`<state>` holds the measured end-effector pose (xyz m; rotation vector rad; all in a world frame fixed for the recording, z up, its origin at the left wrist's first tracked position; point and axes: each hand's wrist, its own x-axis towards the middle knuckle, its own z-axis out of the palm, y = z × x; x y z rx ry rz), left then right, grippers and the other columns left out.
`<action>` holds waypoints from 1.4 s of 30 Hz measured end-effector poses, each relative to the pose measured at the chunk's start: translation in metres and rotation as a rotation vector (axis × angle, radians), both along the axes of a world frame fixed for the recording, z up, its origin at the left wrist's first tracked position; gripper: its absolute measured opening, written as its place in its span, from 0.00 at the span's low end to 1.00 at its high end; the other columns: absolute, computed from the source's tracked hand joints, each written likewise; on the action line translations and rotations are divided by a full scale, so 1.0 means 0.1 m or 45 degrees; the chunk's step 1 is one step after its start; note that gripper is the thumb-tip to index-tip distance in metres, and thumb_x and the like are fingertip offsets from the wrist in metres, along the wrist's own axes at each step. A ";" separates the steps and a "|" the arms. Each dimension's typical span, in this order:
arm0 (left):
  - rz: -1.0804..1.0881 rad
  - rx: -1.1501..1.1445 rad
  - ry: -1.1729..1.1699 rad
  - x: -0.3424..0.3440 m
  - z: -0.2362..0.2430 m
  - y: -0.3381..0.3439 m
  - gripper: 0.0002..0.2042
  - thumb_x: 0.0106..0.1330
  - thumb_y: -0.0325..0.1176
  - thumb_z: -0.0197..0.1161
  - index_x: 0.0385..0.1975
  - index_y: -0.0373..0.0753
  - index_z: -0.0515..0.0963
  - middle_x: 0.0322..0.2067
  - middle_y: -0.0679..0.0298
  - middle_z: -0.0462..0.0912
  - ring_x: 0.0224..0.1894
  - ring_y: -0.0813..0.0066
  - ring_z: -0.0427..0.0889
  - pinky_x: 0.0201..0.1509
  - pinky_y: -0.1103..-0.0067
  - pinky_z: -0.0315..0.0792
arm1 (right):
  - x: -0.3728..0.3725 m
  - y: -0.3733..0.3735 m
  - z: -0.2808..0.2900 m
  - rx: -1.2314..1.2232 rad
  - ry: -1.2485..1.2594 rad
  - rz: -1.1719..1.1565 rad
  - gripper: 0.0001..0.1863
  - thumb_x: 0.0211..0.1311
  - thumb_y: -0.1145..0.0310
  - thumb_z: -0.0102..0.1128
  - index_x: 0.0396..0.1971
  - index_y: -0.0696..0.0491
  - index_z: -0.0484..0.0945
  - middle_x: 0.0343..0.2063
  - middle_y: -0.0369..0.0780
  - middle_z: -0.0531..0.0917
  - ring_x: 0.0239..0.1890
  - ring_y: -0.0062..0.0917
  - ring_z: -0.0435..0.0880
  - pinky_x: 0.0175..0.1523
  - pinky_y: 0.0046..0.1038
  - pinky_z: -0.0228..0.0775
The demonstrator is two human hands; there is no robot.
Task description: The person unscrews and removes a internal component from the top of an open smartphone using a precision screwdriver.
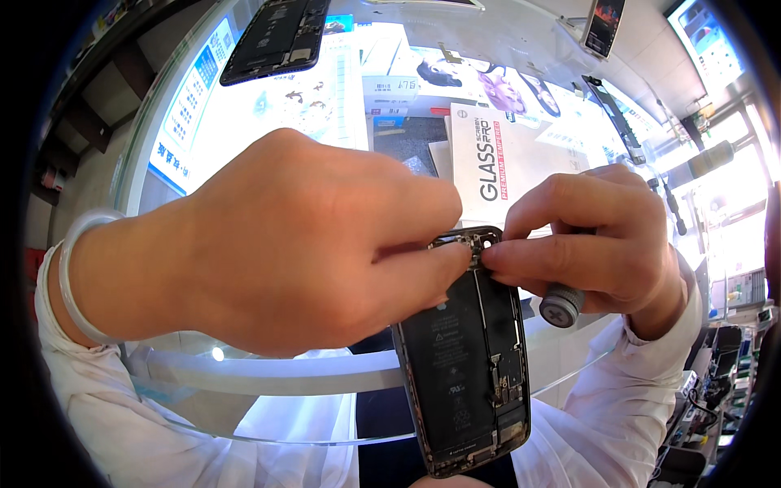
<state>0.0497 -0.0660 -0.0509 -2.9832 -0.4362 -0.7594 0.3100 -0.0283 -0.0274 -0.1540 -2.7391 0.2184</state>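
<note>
An opened smartphone [460,366] with its black battery and inner parts bared stands tilted in front of me, upper end away from me. My left hand [285,236] is closed at the phone's upper end, thumb over the small parts there and index finger beyond the top edge. At the upper right corner, the thumb and index finger of my right hand [598,236] are pinched together. A grey screwdriver handle [561,306], with a cross on its round end, sticks out below my right hand's curled fingers. Whatever tiny part lies between the fingertips is hidden.
A second opened phone [277,41] lies at the far left of the lit glass counter [268,362]. A white flat box [529,163] lies behind my hands. Right of it are a black phone part [614,118] and a grey cylinder [701,160]. Another phone [604,28] stands farther back.
</note>
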 end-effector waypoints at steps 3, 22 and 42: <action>0.001 -0.016 -0.001 0.00 0.00 0.00 0.15 0.53 0.33 0.71 0.40 0.35 0.85 0.18 0.69 0.68 0.15 0.78 0.71 0.13 0.78 0.60 | 0.02 -0.01 0.01 -0.005 0.007 -0.029 0.09 0.49 0.69 0.74 0.32 0.53 0.88 0.26 0.36 0.82 0.13 0.13 0.73 0.16 0.17 0.59; 0.022 -0.006 0.058 -0.02 0.03 0.01 0.15 0.53 0.35 0.72 0.40 0.37 0.86 0.17 0.71 0.65 0.15 0.78 0.70 0.13 0.79 0.58 | 0.04 0.00 -0.08 -0.050 0.056 -0.023 0.13 0.46 0.68 0.74 0.35 0.54 0.88 0.22 0.36 0.80 0.17 0.20 0.81 0.18 0.20 0.67; 0.065 -0.042 0.115 -0.03 0.06 0.02 0.18 0.55 0.38 0.70 0.44 0.37 0.86 0.17 0.69 0.69 0.15 0.77 0.71 0.16 0.78 0.59 | 0.03 0.00 -0.08 -0.014 0.059 -0.037 0.13 0.45 0.68 0.74 0.34 0.56 0.88 0.21 0.36 0.79 0.16 0.21 0.81 0.18 0.22 0.69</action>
